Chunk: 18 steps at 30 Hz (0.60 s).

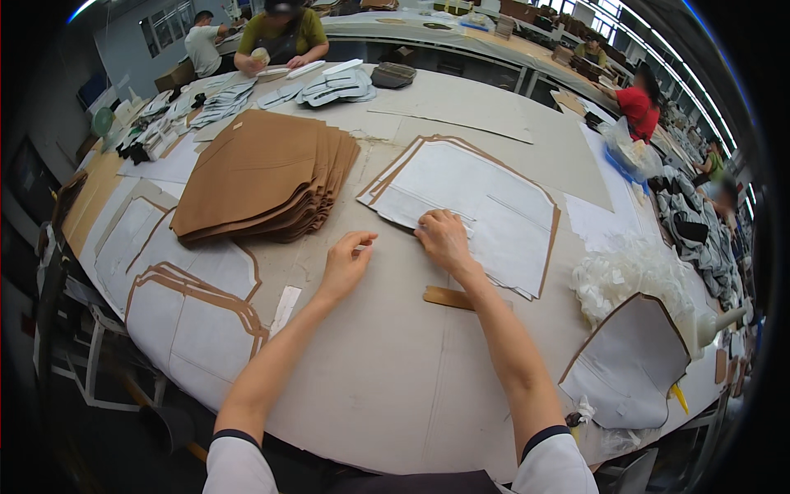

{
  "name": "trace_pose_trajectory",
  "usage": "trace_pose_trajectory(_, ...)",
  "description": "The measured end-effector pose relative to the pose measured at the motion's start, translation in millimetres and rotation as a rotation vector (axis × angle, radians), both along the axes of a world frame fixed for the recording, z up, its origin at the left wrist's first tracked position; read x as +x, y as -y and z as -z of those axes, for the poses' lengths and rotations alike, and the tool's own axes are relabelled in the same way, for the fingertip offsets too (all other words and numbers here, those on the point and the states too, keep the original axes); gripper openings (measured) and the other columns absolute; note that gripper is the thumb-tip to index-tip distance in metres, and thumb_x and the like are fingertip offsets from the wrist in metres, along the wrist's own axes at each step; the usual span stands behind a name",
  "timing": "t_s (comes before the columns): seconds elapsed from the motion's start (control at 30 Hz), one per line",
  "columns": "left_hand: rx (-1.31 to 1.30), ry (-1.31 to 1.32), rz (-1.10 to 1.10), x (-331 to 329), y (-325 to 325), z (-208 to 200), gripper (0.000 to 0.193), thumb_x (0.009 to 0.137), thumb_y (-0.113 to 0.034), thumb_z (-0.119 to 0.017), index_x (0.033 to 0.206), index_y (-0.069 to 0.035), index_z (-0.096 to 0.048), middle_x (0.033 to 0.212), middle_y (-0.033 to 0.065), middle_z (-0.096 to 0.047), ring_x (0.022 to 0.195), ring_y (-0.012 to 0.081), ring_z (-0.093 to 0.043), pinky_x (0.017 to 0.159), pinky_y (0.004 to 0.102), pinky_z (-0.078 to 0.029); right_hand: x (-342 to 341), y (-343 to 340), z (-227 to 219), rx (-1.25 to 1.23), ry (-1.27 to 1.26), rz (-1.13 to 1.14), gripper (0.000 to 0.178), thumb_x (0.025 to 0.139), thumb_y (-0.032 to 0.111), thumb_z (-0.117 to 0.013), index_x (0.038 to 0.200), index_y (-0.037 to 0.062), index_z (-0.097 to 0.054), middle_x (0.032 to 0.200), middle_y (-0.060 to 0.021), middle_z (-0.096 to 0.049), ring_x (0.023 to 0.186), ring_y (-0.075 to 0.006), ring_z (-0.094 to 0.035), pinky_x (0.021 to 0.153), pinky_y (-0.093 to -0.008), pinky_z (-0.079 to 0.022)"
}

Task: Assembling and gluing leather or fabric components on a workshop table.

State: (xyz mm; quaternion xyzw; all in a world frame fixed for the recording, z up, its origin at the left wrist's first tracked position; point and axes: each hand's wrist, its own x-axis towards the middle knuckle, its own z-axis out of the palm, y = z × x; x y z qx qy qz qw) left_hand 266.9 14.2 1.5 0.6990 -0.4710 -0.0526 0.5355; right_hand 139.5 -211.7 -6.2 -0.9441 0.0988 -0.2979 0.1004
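A small pile of white-backed brown panels (502, 198) lies right of centre, its brown margins showing around the white. My right hand (444, 239) is at the pile's near left edge, its bent fingers closed on that edge; the fingertips are partly hidden. A dark strip shows along the edge beside them. To the left, my left hand (350, 259) hovers over the bare tabletop with loosely curled fingers and nothing visible in it. Under my right forearm lies a flat wooden strip (448, 297), partly covered.
A tall stack of brown panels (255, 177) stands left, beyond more white-backed panels (193, 321). On the right are crumpled white material (629, 280), a curved grey-white panel (629, 362) and a white bottle (714, 325). A person in a green top (284, 41) works across the table (387, 387).
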Motion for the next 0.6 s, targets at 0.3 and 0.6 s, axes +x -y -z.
trace_pose_trajectory(0.3, 0.257, 0.178, -0.562, 104, 108, 40, 0.033, 0.091, -0.026, -0.072, 0.114, -0.004, -0.077, 0.113, 0.0192, -0.076, 0.103, 0.0324, -0.073, 0.086, 0.0450, -0.056, -15, -13, 12, 0.117, 0.178, -0.124, 0.035, 0.081, 0.014, -0.082, 0.111, 0.0037, -0.068, 0.128, -0.0122, -0.064, 0.124, -0.0341, -0.057, 0.107, -0.0461, -0.044)
trace_pose_trajectory(0.6, 0.355, 0.095, -0.471, 66, 145, -24, 0.031, 0.085, -0.037, -0.071, 0.090, -0.007, -0.074, 0.087, 0.0197, -0.076, 0.088, 0.0402, -0.074, 0.078, 0.0477, -0.056, -25, -15, 5, 0.044, 0.246, 0.064, 0.058, 0.079, 0.019, -0.085, 0.130, 0.0027, -0.062, 0.136, -0.0185, -0.058, 0.131, -0.0387, -0.053, 0.109, -0.0488, -0.043)
